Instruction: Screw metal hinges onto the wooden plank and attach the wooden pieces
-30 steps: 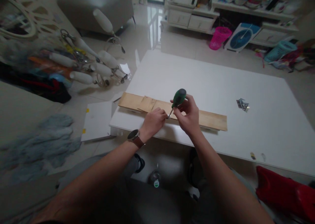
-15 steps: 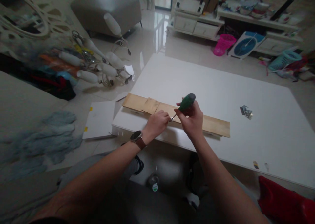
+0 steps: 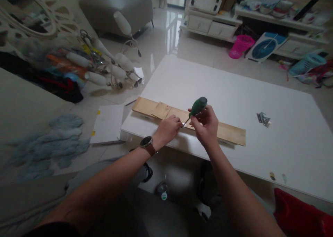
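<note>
My right hand (image 3: 206,124) is closed round the green handle of a screwdriver (image 3: 198,106), which tilts with its shaft pointing down and left. Its tip meets a small shiny metal piece at the near edge of a long wooden board (image 3: 231,133). My left hand (image 3: 169,128) is closed at that same spot, fingertips pinched beside the tip; what they grip is mostly hidden. The board lies across the near side of a white panel (image 3: 221,79), with a short wooden piece (image 3: 161,110) on its left part.
On the panel's right lie several metal brackets (image 3: 264,119) and a small yellow-and-dark item (image 3: 272,176). A white box-like piece (image 3: 108,124) is on the floor at left, near a lamp with white shades (image 3: 96,78). A clear bottle (image 3: 163,191) stands between my legs.
The whole view has shifted slightly. The screwdriver stays at the same spot on the board's near edge, and the fingers of my right hand have opened slightly round its handle.
</note>
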Motion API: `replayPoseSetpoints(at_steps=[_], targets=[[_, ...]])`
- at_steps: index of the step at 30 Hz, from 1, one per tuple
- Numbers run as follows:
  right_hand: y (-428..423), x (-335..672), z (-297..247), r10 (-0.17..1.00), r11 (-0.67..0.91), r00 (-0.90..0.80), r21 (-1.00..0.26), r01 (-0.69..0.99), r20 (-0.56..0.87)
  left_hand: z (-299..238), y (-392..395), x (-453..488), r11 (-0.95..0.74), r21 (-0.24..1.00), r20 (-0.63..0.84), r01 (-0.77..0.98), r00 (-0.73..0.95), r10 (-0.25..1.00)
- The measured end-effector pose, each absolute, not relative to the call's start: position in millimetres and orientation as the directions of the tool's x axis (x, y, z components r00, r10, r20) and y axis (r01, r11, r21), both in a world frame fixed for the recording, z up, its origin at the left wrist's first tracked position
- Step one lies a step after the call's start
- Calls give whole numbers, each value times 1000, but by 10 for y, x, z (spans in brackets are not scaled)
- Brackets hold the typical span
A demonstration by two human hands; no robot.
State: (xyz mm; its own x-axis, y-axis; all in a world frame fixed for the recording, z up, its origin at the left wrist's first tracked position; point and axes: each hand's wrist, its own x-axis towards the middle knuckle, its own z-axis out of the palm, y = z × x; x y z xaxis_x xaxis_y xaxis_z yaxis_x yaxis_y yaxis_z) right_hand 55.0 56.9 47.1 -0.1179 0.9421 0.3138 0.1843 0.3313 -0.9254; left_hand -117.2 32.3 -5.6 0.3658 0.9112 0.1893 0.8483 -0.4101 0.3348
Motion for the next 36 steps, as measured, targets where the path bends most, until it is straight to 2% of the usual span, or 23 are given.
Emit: replayPoseSetpoints(at_steps=[8,13,20,29,36], targets=[[611,559,441,923,381,-57,-877,294,382,-28,322,-1162,-401,341,174,850,362,916],[598,561,430,945,325,-46,-915,238,324,-39,321,-1165,-408,338,179,848,368,912],[579,540,451,932,360,-117,-918,168,344,-43,326,-1167,-405,331,163,852,371,914],[610,552,455,916,394,-58,-862,318,397,-5,320,-1155,-388,334,153,859,357,922],[607,533,453,934,357,-56,-905,230,354,-38,325,-1157,-399,333,167,854,363,917]])
